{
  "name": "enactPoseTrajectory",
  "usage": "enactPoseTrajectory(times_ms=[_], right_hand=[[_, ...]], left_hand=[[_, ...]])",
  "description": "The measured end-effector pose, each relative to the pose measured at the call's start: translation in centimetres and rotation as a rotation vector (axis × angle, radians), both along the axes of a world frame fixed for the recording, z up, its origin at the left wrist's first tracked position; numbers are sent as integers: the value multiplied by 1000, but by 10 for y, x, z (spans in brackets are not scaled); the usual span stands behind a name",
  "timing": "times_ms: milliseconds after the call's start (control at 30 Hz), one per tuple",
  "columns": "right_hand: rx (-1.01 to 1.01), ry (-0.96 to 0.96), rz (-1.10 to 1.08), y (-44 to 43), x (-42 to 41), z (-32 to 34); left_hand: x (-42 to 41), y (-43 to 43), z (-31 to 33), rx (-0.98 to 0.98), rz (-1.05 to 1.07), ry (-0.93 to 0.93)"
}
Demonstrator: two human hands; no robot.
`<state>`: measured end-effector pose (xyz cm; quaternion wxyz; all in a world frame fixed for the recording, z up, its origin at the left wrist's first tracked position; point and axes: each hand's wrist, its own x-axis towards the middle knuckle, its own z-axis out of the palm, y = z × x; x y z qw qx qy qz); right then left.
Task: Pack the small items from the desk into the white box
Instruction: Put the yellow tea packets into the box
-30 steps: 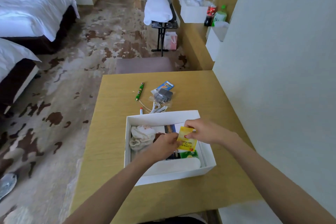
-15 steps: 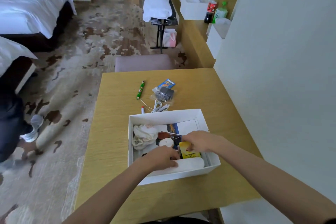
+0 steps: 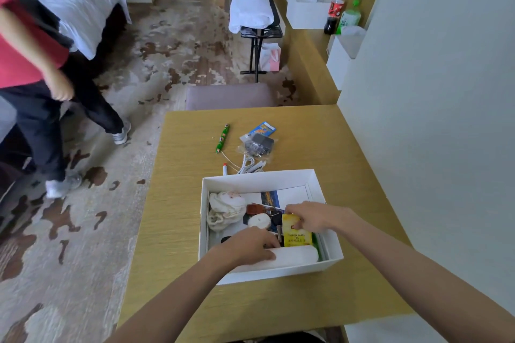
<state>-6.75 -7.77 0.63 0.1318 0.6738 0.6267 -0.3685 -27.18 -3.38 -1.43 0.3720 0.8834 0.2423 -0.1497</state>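
The white box [image 3: 257, 179] sits on the wooden desk [image 3: 348, 153] in front of me. Inside lie a cream cloth pouch [image 3: 225, 207], a round white item [image 3: 259, 221], a brown item [image 3: 255, 208], a postcard [image 3: 270, 198] and a white cylinder [image 3: 295, 256] along the near wall. My right hand [image 3: 312, 216] pinches the top of a yellow tea bag packet [image 3: 295, 234] standing inside the box. My left hand [image 3: 248, 246] rests on the white cylinder, fingers curled into the box. Behind the box lie a green pen [image 3: 222, 138], a bagged charger [image 3: 257, 145], a blue packet [image 3: 263, 128] and a white cable [image 3: 250, 166].
A wall [image 3: 432, 92] runs along the desk's right side. A padded stool [image 3: 228, 96] stands at the far edge. A person in a red top [image 3: 30, 64] walks on the carpet at left. Beds, a luggage rack with towels [image 3: 252, 8] and bottles [image 3: 335, 12] stand farther back.
The tea bag packet went from above the box down into it, still pinched by my right hand. My left hand dropped onto the white cylinder. A person walked in at left.
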Motion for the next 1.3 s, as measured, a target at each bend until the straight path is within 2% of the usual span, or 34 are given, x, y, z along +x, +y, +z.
enactPoseTrajectory(times_ms=[267,467,633,933,1067,1200,1300], right_hand=[[5,-104,108,4,8,21],[-107,-198,216,-16,-12,-3],[74,-280,328,-19,-11,-7],[103,-289,372,-24,-2,-6],[333,-179,247,-12,15,11],[604,34,34,-2,32,31],[722,196,-107,11,43,37]], left_hand=[[1,0,-1,24,-13,0],[1,-1,-1,31,-8,-8],[1,-1,-1,30,-13,-5],[4,3,2,-5,-21,36],[4,13,10,-35,83,18],[10,29,26,-51,260,-101],[17,42,39,-50,458,-239]])
